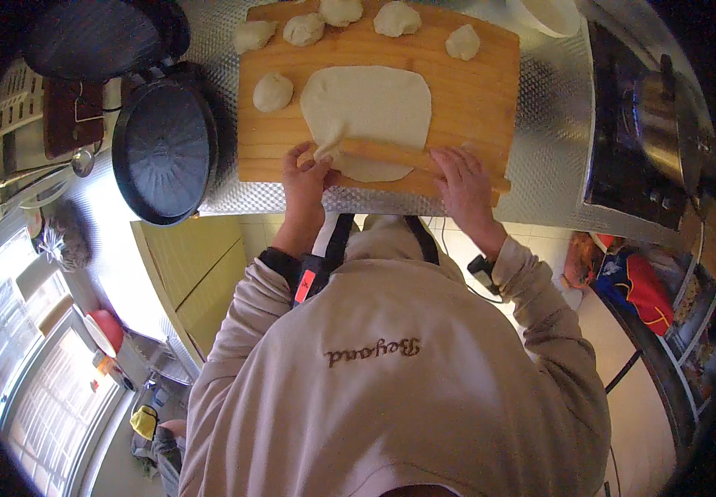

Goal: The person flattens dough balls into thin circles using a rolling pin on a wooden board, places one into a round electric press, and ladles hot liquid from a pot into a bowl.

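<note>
A flattened sheet of dough [367, 102] lies on a wooden board [476, 93]. Across its near part runs a thin wooden rolling pin [389, 152], its right end reaching past the dough. My left hand [306, 177] pinches a raised flap at the near left edge of the sheet, beside the pin's left end, which is hidden. The fingers of my right hand [462, 183] lie over the right part of the pin. Several dough lumps sit along the board's far edge, among them one lump [397, 19]; another lump [273, 92] rests left of the sheet.
Left of the board stands a dark round pan [165, 152], with a second dark pan [94, 37] behind it. A ladle [81, 163] lies farther left. On the right are a black cooktop [628, 155] with a metal pot [662, 124] and a white bowl [547, 15].
</note>
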Tool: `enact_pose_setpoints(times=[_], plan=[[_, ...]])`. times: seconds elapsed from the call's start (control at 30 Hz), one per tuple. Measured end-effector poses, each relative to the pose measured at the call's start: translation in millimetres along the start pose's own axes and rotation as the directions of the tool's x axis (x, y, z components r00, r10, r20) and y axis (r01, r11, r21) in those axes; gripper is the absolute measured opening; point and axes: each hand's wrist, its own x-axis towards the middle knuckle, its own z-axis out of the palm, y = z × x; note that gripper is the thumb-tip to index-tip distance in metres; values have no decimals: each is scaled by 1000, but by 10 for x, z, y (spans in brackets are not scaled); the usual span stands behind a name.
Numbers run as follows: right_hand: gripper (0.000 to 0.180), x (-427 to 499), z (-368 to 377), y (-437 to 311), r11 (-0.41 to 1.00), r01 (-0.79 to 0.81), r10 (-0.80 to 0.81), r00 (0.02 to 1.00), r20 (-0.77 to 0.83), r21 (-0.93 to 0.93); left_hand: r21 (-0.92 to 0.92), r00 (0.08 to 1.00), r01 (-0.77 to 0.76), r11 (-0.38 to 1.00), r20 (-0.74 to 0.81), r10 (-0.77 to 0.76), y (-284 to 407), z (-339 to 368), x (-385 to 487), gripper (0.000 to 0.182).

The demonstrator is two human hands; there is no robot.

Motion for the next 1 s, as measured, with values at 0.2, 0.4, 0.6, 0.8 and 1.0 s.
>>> enact_pose_setpoints(times=[0.2, 0.4, 0.6, 0.8, 1.0], plan=[[46, 379, -373, 447, 978, 206, -206, 978, 23, -18, 15, 991, -101, 995, 94, 99, 22, -31, -11, 42], [51, 848, -262, 523, 889, 459, -457, 887, 58, -12, 11, 975, -135, 991, 179, 131, -13, -114, 12, 22], [68, 923, -127, 244, 940, 307, -318, 947, -53, -148, 27, 992, -62, 998, 110, 59, -21, -130, -1, 16], [63, 650, -297, 205, 926, 307, -291, 951, 103, -220, -66, 991, -106, 992, 76, 111, -105, -157, 18, 20], [55, 728, -201, 227, 929, 309, -315, 949, 3, -204, -36, 990, -119, 992, 74, 121, -106, -150, 5, 22]])
